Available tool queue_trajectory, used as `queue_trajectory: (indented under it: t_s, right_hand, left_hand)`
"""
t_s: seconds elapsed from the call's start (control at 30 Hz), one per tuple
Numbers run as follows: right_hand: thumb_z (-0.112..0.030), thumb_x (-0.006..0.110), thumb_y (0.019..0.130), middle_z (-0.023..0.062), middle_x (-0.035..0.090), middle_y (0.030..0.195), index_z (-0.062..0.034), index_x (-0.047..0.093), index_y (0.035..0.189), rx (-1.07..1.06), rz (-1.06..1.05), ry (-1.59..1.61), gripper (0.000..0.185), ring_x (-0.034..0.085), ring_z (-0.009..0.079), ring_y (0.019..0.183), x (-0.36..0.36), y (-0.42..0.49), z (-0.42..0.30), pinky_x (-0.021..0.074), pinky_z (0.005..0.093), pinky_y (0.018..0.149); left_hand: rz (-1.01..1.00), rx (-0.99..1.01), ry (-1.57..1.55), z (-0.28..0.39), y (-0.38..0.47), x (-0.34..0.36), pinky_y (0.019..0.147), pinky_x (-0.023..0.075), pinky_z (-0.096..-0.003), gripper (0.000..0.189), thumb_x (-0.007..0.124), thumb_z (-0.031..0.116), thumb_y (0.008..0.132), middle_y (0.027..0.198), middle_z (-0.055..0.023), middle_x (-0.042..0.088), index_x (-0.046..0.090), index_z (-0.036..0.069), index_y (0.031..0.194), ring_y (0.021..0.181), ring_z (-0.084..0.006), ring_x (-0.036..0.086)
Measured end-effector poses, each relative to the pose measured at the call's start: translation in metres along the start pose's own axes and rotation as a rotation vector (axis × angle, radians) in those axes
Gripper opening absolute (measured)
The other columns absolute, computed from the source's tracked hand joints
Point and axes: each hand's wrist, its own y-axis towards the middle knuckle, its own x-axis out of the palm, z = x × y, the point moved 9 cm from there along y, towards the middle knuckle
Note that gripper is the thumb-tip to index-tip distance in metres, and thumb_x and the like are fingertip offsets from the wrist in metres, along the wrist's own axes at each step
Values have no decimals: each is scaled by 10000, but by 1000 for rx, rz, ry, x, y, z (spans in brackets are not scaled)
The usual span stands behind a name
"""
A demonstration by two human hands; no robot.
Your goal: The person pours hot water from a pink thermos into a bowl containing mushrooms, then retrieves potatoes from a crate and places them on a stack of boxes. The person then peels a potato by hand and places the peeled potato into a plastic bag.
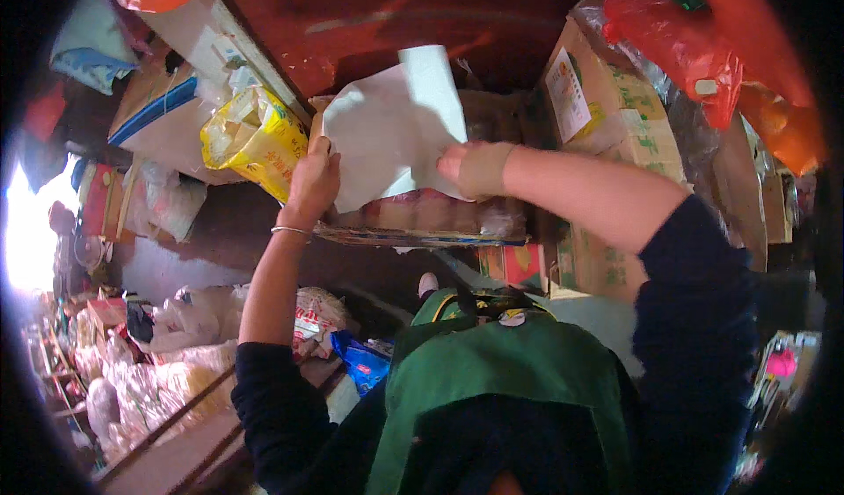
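Observation:
A large pale sheet, perhaps paper or thin card, lies over a shallow cardboard box. My left hand grips the left edge of the sheet and box, thumb on top. At the sheet's right side, my right hand touches it with bent, blurred fingers; whether they pinch it cannot be told. A brighter white part of the sheet stands up at the back. Below the sheet, brownish-red packed items show in the box, partly hidden, with clear plastic at the right corner.
Left of the box stands an open yellow plastic bag. Printed cardboard cartons are stacked at the right under a red plastic bag. Bulging plastic bags and a blue packet lie low at the left.

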Motion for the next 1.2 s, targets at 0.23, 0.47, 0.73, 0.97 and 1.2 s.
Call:
queue_trajectory:
  t_s: [0.23, 0.47, 0.73, 0.97, 1.2]
  right_hand:
    - [-62, 536, 726, 194, 595, 1095, -21, 505, 1162, 74, 407, 417, 440, 573, 374, 1023, 134, 36, 14, 457, 417, 878]
    - [-81, 449, 816, 190, 632, 1024, -38, 528, 1141, 309, -125, 189, 337, 602, 338, 991, 153, 22, 57, 471, 415, 853]
    - [-93, 420, 847, 219, 528, 1183, -70, 518, 1167, 446, -41, -3, 336, 583, 323, 1030, 154, 19, 94, 464, 401, 875]
    - [-85, 428, 831, 255, 131, 1462, -112, 338, 1362, 339, 29, 223, 539, 366, 410, 1253, 107, 28, 44, 371, 438, 999]
    - [-79, 434, 826, 240, -47, 1488, -172, 34, 1453, 995, -41, 536, 749, 211, 426, 1339, 175, 56, 108, 302, 458, 1059]
  left_hand:
    - [-106, 53, 117, -50, 24, 1, 749, 446, -504, 302, 533, 195, 855, 907, -288, 598, 488, -15, 1067, 873, -446, 572]
    - [-350, -7, 92, -87, 18, 32, 733, 456, -490, 314, 599, 198, 814, 872, -262, 610, 484, 15, 1041, 853, -430, 588]
    - [104, 284, 243, -5, 16, -8, 840, 427, -448, 480, 664, 112, 709, 1158, -216, 488, 471, 41, 1142, 1044, -376, 490]
    - [-733, 575, 10, 46, -22, 127, 1028, 321, -462, 695, 764, 140, 661, 1357, -192, 336, 459, 134, 1285, 1250, -392, 333]
    - [-626, 648, 483, -20, -21, 197, 985, 388, -471, 768, 743, 133, 626, 1364, -188, 307, 413, 177, 1318, 1239, -406, 350]
